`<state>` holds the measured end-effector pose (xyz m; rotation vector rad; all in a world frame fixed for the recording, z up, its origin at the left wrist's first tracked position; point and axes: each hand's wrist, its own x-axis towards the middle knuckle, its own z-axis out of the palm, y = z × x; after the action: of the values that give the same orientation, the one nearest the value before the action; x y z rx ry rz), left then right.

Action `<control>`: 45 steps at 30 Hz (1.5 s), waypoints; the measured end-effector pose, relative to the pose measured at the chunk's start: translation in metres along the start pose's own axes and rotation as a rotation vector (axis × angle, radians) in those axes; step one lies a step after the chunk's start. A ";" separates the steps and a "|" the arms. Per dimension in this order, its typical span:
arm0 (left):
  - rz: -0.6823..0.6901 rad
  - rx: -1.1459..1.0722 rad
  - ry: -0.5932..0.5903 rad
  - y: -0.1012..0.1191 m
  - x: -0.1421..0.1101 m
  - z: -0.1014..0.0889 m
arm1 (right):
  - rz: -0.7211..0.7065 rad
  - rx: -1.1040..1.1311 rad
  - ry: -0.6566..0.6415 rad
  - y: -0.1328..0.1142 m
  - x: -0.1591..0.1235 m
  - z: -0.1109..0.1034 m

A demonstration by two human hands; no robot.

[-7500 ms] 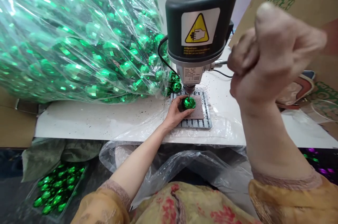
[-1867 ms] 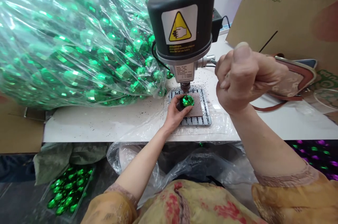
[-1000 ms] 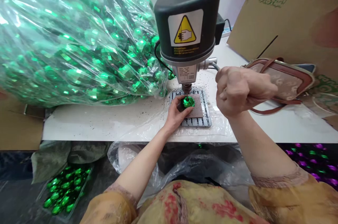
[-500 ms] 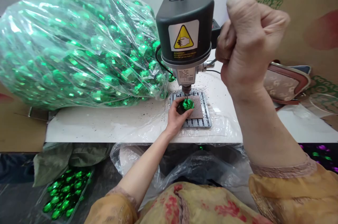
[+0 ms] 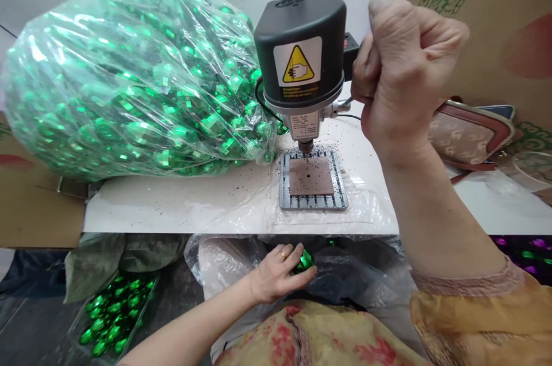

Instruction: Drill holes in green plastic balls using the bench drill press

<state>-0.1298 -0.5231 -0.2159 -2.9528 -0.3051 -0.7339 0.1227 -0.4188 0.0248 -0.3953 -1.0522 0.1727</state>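
Note:
Below the table edge, over a clear plastic bag, my left hand (image 5: 282, 274) has its fingers and thumb around a shiny green faceted ball (image 5: 305, 261). Raised at the right of the drill press (image 5: 302, 49), my right hand (image 5: 405, 67) is closed in a fist on the feed handle, whose grip is hidden by the fingers. The drill bit (image 5: 307, 157) hangs above a brown square board (image 5: 311, 179) with a small dark hole. That board lies on the slotted metal base (image 5: 296, 202).
A big clear bag (image 5: 142, 90) of green faceted balls fills the left of the white table (image 5: 142, 210). Dark shavings surround the base. A tub of green balls (image 5: 116, 314) stands low left. At right are a patterned purse (image 5: 470, 133) and a cardboard box (image 5: 483, 38).
My left hand has moved from the board under the drill bit down toward me, below the table edge, carrying the green ball. My right hand stays at the handle.

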 end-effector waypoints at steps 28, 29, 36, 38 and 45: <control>-0.865 -0.379 0.161 -0.162 0.116 -0.010 | 0.021 -0.281 -0.012 0.000 -0.002 -0.003; -0.920 -0.557 0.248 -0.155 0.116 -0.010 | 0.017 -0.297 -0.011 0.000 -0.002 -0.003; -1.046 -1.264 0.358 -0.129 0.118 -0.003 | -0.026 -0.177 -0.011 0.003 0.000 -0.001; -0.964 -1.181 0.313 -0.128 0.118 -0.003 | -0.018 -0.167 -0.018 0.002 0.000 -0.002; -0.861 -0.914 0.171 -0.130 0.118 0.000 | -0.039 -0.199 -0.020 0.002 -0.002 -0.002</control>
<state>-0.0555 -0.3758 -0.1561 -3.4237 -1.6864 -1.5330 0.1235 -0.4186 0.0213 -0.5529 -1.0997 0.0366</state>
